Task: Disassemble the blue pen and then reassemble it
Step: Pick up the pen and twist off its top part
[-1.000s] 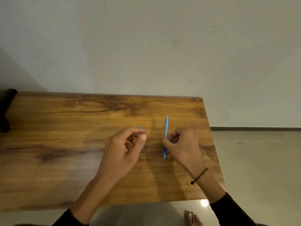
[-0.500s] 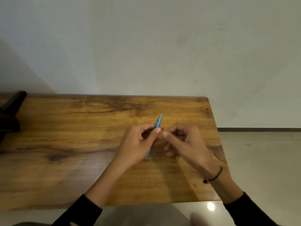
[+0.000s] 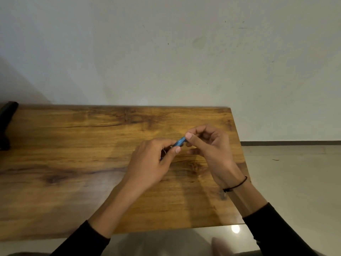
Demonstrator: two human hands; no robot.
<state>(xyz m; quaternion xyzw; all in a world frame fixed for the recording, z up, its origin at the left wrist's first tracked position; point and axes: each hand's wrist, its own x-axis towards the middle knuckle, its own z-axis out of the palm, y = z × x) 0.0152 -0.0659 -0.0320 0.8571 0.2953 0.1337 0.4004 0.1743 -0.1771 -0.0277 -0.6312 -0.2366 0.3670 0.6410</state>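
Observation:
The blue pen (image 3: 180, 141) is held just above the wooden table (image 3: 73, 163), slanting from lower left to upper right. Only a short blue stretch shows between my hands. My left hand (image 3: 153, 163) pinches its lower part between thumb and fingers, and the rest of the pen is hidden inside that hand. My right hand (image 3: 210, 145) grips the upper end with thumb and forefinger. A black cord sits on my right wrist.
A dark object (image 3: 6, 122) stands at the table's far left edge. A pale wall rises right behind the table. The table's right edge (image 3: 238, 145) drops to a tiled floor, and a foot (image 3: 219, 245) shows below the near edge.
My right hand carried the pen from the table to my left hand. Both hands now hold it, raised and moved slightly right; less of the pen shows.

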